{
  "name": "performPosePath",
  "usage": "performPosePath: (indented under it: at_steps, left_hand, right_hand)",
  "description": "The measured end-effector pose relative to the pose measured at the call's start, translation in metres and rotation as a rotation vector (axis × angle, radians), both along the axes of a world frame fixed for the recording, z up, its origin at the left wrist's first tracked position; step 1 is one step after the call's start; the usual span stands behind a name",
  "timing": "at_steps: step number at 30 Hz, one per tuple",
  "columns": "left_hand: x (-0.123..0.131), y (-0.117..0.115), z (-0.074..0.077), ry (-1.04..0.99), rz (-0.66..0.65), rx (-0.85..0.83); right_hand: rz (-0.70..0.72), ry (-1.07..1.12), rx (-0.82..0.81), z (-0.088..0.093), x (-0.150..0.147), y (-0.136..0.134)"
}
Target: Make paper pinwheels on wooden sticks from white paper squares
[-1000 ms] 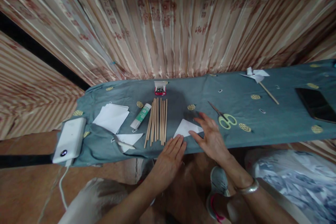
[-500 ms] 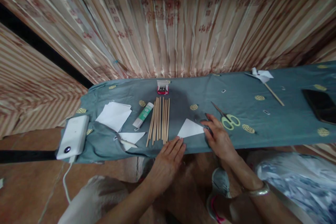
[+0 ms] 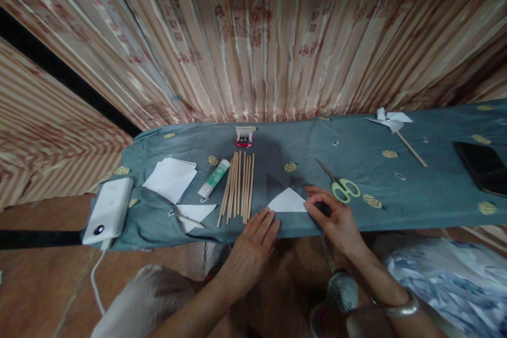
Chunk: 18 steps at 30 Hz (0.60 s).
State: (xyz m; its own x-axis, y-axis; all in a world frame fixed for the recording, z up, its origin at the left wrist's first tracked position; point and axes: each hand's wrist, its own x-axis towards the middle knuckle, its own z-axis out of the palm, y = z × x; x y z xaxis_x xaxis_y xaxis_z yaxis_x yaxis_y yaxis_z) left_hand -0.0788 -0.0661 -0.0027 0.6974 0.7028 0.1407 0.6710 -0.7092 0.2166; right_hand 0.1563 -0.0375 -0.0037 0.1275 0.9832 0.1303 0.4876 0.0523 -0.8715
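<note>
Since a second ago the right hand (image 3: 336,219) has curled, its grip pinching the right tip of the folded paper triangle (image 3: 287,202) at the bench's (image 3: 415,195) near edge. The left hand (image 3: 253,240) lies flat, grip open, touching the left corner. This looks like creasing, and a sharper fold calls for firm pinning.

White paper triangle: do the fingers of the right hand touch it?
Touching. The head view shows the right hand's fingers pinching the right corner of the white paper triangle.

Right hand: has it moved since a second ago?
Yes. The right hand slid right along the paper triangle to its corner, toward the scissors.
</note>
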Motion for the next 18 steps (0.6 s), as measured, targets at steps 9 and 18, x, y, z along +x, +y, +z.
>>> performPosePath:
  at_steps: [9, 18]
  left_hand:
    - [0.02, 0.014, 0.015, -0.035, -0.004, -0.003]
    - [0.028, 0.023, 0.005, -0.021, 0.05, -0.042]
  right_hand:
    - [-0.071, 0.099, -0.121, 0.006, 0.017, -0.003]
    - [-0.011, 0.046, -0.15, 0.006, 0.016, -0.011]
